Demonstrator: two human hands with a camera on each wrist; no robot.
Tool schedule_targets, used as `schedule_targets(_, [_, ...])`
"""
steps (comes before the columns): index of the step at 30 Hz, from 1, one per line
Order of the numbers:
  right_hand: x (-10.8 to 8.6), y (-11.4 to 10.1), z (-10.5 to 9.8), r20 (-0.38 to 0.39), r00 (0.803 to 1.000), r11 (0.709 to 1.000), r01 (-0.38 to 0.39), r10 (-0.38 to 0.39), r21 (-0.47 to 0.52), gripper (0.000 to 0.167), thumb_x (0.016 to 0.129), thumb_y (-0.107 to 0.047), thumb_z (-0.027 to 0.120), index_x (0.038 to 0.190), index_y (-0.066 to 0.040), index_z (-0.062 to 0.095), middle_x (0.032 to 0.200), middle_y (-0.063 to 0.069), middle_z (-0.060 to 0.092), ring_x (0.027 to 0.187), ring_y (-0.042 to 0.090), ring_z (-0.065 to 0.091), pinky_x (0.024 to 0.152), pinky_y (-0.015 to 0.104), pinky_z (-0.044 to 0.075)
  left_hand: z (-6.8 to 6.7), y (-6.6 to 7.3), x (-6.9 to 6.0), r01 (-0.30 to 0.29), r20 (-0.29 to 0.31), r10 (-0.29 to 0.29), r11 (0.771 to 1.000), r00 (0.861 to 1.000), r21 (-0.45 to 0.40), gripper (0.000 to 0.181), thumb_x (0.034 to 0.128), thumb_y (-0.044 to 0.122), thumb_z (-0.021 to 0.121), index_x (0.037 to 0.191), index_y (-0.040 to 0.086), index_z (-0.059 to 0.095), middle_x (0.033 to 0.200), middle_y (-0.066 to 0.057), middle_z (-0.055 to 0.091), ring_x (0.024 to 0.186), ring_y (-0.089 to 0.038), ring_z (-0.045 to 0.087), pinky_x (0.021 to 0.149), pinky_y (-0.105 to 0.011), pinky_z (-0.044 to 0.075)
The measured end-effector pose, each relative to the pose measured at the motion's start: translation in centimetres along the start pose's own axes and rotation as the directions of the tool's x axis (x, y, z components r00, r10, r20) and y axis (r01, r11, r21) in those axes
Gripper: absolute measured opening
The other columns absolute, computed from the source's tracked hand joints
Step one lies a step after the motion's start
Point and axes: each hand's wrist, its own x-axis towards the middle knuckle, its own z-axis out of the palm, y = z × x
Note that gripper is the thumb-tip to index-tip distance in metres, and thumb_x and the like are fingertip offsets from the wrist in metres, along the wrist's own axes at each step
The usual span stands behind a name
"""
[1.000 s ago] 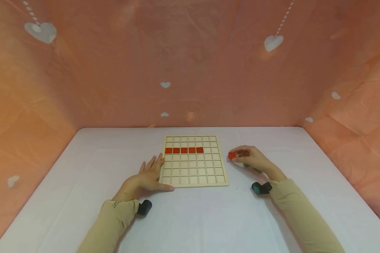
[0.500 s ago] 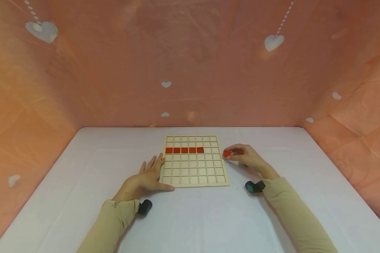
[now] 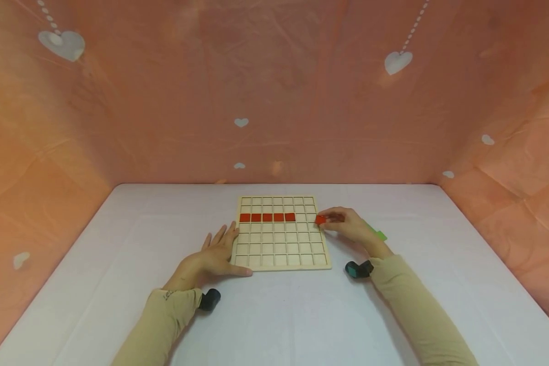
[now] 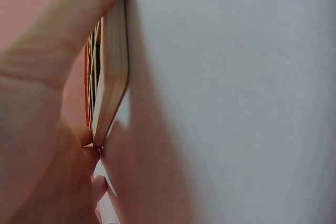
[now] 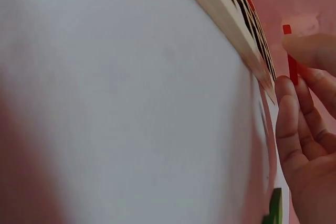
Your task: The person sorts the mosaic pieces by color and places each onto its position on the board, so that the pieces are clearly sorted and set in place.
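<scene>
Board [image 3: 279,249] with a wooden grid lies on the white table [image 3: 274,315], five red tiles [image 3: 267,217] filling the left part of its third row from the far edge. At the board's left edge the left hand [image 3: 212,256] rests with fingers spread wide, its thumb reaching along the near edge, while over the right edge, roughly level with that row, the right hand [image 3: 351,225] pinches another red tile [image 3: 320,219] between thumb and fingers. Right of the board, partly hidden behind the right hand, is something green [image 3: 382,235].
</scene>
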Motion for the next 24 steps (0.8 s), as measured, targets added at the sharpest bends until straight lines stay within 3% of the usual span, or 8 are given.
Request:
schedule_targets(10, [0.7,-0.8,1.0,-0.036,0.999,1.000,-0.004,0.005,0.025,0.037,0.087,-0.014,0.069,0.121,-0.001,0.064,0.111,0.016,0.065,0.100,0.023,0.060,0.088,0.030,0.045,-0.1,0.0,0.0,0.002,0.003,-0.002,1.000,1.000,0.003,0.114,0.0785,0.053,0.072,0.151,-0.005,0.007,0.160,-0.021,-0.007,0.147,-0.040,-0.005,0.116,-0.060,-0.004])
schedule_targets(24, [2.1,-1.5,2.0,-0.013,0.999,0.999,0.037,-0.036,0.015,0.036,0.086,-0.012,0.071,0.119,0.001,0.065,0.108,0.018,0.065,0.096,0.023,0.059,0.084,0.028,0.046,0.1,0.0,0.0,0.012,0.003,-0.012,1.000,1.000,-0.001,0.114,0.0782,0.053,0.072,0.151,-0.005,0.007,0.160,-0.019,-0.006,0.147,-0.038,-0.007,0.116,-0.059,-0.005])
